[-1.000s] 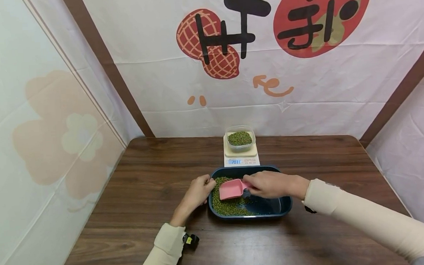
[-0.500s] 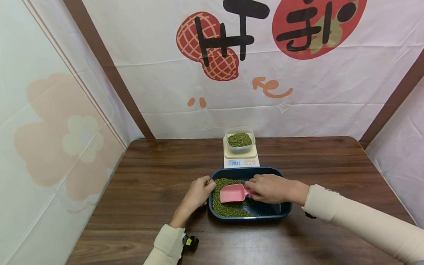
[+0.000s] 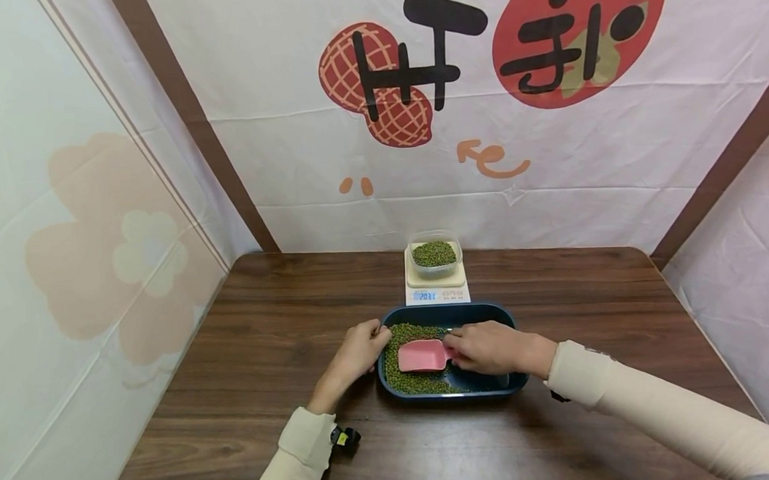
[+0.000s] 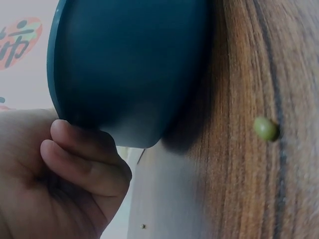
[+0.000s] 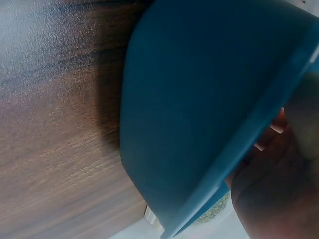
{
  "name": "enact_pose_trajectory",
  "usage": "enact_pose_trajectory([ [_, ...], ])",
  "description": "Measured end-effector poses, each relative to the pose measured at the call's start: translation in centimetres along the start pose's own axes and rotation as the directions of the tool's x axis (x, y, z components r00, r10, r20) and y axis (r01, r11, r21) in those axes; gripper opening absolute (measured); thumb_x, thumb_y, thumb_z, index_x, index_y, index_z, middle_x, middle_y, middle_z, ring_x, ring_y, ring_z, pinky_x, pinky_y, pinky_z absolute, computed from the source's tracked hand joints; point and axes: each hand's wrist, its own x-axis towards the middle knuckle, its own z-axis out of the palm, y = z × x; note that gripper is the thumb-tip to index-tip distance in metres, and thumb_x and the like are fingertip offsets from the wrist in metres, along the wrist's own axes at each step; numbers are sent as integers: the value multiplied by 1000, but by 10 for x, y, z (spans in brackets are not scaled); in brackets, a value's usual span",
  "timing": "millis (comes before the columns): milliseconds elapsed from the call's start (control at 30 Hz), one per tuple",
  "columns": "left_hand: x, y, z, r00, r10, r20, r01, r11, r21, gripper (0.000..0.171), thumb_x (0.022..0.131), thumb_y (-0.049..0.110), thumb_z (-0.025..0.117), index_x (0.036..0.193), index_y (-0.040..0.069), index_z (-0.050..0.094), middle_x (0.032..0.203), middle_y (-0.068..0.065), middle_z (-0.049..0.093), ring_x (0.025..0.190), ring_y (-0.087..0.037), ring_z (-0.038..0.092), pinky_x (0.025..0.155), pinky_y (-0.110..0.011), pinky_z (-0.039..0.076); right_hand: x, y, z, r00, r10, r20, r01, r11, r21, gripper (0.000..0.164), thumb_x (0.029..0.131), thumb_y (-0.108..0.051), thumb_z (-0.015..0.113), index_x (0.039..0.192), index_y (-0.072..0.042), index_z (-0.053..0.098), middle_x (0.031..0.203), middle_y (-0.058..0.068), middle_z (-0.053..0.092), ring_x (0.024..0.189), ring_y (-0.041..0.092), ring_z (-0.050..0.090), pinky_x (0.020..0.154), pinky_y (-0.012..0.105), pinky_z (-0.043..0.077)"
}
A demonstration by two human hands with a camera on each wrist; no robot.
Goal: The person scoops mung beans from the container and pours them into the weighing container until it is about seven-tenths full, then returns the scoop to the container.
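Note:
A dark blue rectangular tub (image 3: 454,394) stands on the table, with green mung beans (image 3: 401,381) heaped mostly in its left half. My left hand (image 3: 358,351) grips the tub's left rim; in the left wrist view that hand's curled fingers (image 4: 87,172) lie against the tub's outer wall (image 4: 134,59). With my right hand (image 3: 491,347) I hold a pink scoop (image 3: 422,356) by its handle. Its bowl points left, low over the beans. In the right wrist view the tub's side (image 5: 194,94) hides the scoop, and part of my right hand (image 5: 279,184) shows past the rim.
Behind the tub is a white kitchen scale (image 3: 438,295), its display lit. On it sits a clear plastic container (image 3: 435,270) holding more beans. One stray bean (image 4: 265,129) lies on the wooden table (image 3: 283,303). A printed cloth (image 3: 301,150) hangs behind.
My right hand and the scoop have moved slightly toward me within the tub, and the scoop has levelled out. The left hand keeps its place on the rim.

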Motion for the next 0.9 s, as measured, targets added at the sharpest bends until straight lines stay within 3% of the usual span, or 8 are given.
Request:
enact_pose_trajectory([
  [267,0,0,-2,1000,-1,1,1,1000,31,33,100,29,48,74,10,47,53,-2,45,39,-16,46,38,-25,37,-1,1,1,999,34,-12,-34,999,33,12,97,-29,57,95,-18,56,76,-10,46,65,9,45,54,25,40],
  [567,-2,5,-10,999,38,-9,-37,991,127,29,98,28,49,76,10,48,55,-1,46,43,-14,46,41,-25,36,-12,6,-1,997,59,-45,-57,997,54,12,97,-29,57,99,-17,60,86,-8,53,74,9,48,62,28,47],
  [900,-2,19,-24,987,131,-90,-93,935,342,20,92,33,54,85,14,54,60,3,54,48,-9,46,44,-26,38,-30,16,-19,978,189,-86,-181,979,93,25,97,-32,58,114,-15,61,105,-2,59,91,10,54,76,35,54],
])
